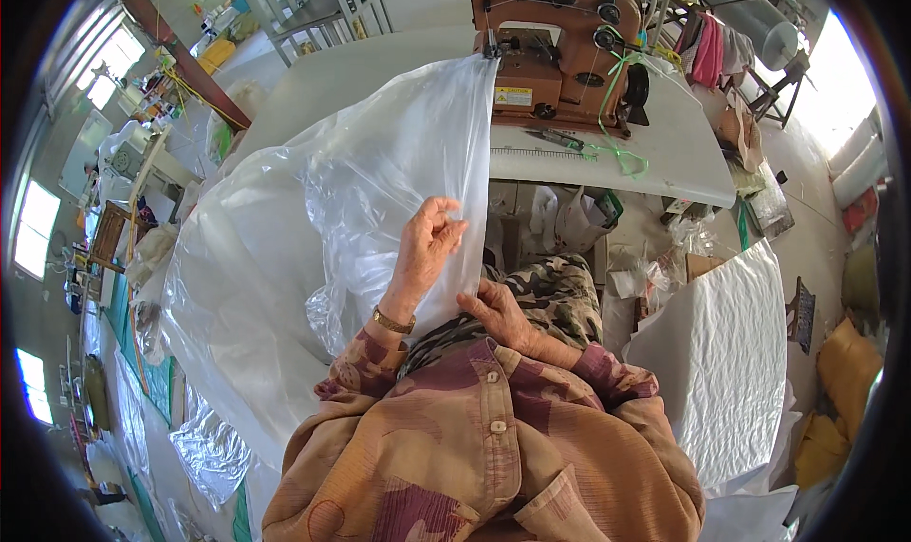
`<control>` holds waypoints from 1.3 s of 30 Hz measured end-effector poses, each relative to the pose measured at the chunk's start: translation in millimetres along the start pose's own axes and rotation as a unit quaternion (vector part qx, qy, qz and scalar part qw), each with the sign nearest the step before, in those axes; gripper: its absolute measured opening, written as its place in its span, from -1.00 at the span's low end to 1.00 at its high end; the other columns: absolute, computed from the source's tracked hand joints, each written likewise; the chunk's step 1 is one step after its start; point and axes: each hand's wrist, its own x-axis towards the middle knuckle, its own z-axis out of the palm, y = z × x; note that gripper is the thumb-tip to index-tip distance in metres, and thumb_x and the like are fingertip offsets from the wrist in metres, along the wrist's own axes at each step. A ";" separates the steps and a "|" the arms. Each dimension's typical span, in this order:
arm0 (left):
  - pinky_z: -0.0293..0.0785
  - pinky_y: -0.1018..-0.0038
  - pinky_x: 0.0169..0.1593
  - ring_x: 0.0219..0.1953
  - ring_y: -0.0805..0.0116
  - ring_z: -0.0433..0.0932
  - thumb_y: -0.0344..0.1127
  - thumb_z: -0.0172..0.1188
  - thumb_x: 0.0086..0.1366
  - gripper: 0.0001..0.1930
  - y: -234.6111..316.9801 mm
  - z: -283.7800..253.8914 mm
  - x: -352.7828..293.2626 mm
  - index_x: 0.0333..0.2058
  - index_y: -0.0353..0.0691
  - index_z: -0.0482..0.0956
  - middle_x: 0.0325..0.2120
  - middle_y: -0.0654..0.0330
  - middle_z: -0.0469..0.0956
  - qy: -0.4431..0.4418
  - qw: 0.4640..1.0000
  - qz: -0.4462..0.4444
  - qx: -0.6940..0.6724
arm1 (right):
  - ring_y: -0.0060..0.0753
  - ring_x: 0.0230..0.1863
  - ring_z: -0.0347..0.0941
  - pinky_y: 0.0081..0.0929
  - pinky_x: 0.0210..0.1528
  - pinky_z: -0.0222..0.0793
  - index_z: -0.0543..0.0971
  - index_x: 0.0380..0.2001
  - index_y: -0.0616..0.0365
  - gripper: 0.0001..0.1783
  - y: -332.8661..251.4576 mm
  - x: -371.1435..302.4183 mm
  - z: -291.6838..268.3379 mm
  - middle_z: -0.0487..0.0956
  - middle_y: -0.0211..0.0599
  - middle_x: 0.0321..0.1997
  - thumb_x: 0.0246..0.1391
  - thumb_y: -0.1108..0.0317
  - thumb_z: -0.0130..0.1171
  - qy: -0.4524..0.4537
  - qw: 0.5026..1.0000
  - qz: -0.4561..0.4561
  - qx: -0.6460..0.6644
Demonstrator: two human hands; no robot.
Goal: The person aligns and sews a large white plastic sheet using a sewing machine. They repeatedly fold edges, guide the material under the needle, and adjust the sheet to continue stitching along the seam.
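Note:
A large clear plastic sheet [249, 248] drapes over the left of the table and down toward my lap. Its upper corner lies at the needle area of a brown sewing machine [555, 53], and its right edge runs down from there almost straight. Over the sheet, close to that edge, is my left hand [429, 246]; its fingers are loosely bent and apart, with nothing gripped. Lower down, my right hand [503, 316] pinches the sheet's edge above my lap, thumb on top. The fingers beneath are partly hidden.
On the grey table [655, 167] lie a ruler strip [531, 155], small thread snips [562, 140] and green string [619, 115]. A stack of white sheeting [726, 362] stands at my right. A metal chair [318, 15] is beyond the table, and plastic scraps lie underneath.

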 end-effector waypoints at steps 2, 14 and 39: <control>0.29 0.59 -0.47 -0.55 0.61 0.35 -0.43 0.12 0.41 -0.91 -3.5 8.1 -5.0 -0.30 -0.32 0.50 -0.62 0.36 0.42 0.006 1.000 -0.009 -0.008 | -0.65 -0.21 0.42 -0.50 -0.12 0.42 0.54 -0.09 0.33 -0.69 -5.5 -5.4 1.3 0.62 -0.37 -0.28 0.35 0.24 0.09 0.009 0.999 -0.024 -0.035; 0.25 0.62 -0.46 -0.52 0.66 0.27 -0.43 0.12 0.42 -0.88 -24.3 15.5 -22.4 -0.29 -0.37 0.54 -0.58 0.38 0.39 0.053 0.992 0.054 0.104 | -0.15 -0.49 0.49 -0.29 -0.27 0.41 0.39 -0.46 0.12 -0.78 -4.1 4.9 5.9 0.47 -0.29 -0.58 0.14 0.38 0.24 0.018 0.845 -0.313 -0.434; 0.56 0.35 -0.27 -0.30 0.07 0.64 -0.70 0.12 0.13 -0.56 21.8 15.1 -44.3 0.04 -0.40 0.54 -0.28 -0.02 0.60 0.108 0.944 0.195 0.244 | -0.17 0.03 0.44 -0.21 0.09 0.36 0.59 -0.16 0.09 -0.73 -138.8 194.4 -113.0 0.56 -0.31 -0.04 0.06 0.47 0.04 0.061 0.637 -0.450 -0.623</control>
